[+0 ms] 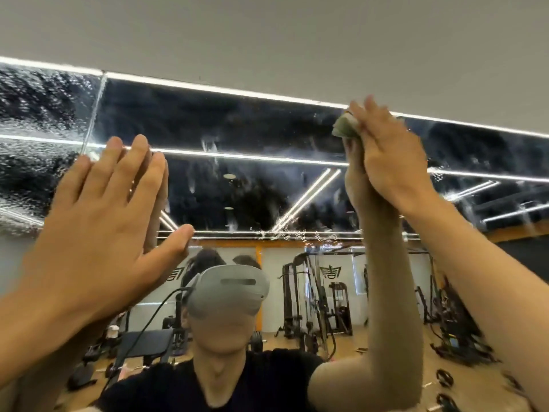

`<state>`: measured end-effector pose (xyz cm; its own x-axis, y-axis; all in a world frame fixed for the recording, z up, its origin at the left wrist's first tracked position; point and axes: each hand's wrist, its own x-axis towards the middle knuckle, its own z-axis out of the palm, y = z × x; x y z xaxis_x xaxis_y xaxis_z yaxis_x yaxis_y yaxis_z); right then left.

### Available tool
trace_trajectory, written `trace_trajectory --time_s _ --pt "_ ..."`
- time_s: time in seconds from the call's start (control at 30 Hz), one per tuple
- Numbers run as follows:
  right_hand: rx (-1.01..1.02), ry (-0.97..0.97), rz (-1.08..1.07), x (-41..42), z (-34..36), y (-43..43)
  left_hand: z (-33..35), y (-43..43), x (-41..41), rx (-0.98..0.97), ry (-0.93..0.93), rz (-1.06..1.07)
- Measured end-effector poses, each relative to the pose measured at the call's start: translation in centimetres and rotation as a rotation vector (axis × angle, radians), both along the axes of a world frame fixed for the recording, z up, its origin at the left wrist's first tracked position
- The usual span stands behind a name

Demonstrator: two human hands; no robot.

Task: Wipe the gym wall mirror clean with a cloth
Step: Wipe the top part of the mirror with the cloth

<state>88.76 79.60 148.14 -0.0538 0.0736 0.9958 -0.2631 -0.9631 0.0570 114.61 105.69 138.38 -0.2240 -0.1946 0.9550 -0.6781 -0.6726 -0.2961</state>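
The wall mirror (252, 185) fills the middle of the view, its top edge running under a grey wall. Its upper part is covered with droplets and streaks. My left hand (101, 215) lies flat on the glass at the left, fingers straight and together. High on the right, my right hand (386, 156) presses a small green-grey cloth (344, 126) against the glass just below the mirror's top edge. Only a corner of the cloth shows past my fingers. Both hands meet their reflections in the glass.
A vertical seam (95, 114) between mirror panels runs at the upper left; the panel left of it is thickly beaded with droplets. The reflection shows me in a headset and dark shirt, with gym machines (315, 304), a bench (145, 343) and a wooden floor behind.
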Motion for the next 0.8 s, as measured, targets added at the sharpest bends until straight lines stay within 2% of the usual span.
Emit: trace_trajectory --time_s 0.1,0.17,0.23,0.47,0.57,0.63,0.7,0.8 --pt "0.218 -0.096 -0.030 -1.5 0.1 -1.6 -0.2 0.0 -0.2 -0.011 0.000 0.057" --pt "0.215 -0.110 -0.140 1.5 1.1 0.7 -0.4 0.2 -0.9 -0.015 0.008 0.043" --pt "0.089 -0.087 -0.175 4.4 1.8 3.3 -0.5 0.4 -1.5 -0.017 0.003 0.069" --pt "-0.268 0.158 -0.097 12.1 0.8 14.7 -0.4 0.9 -2.6 -0.057 -0.022 0.112" --pt "-0.423 0.277 -0.091 12.2 0.9 15.0 -0.3 0.9 -2.4 -0.064 -0.036 0.090" --pt "-0.493 0.268 -0.064 10.8 1.6 12.9 -0.3 0.8 -1.9 -0.050 -0.030 0.077" --pt "-0.429 0.247 -0.046 8.5 1.8 9.6 -0.4 0.6 -1.6 -0.024 -0.015 0.071" --pt "-0.212 0.156 -0.042 4.9 1.0 5.7 -0.6 0.8 -2.1 -0.038 -0.017 0.113"
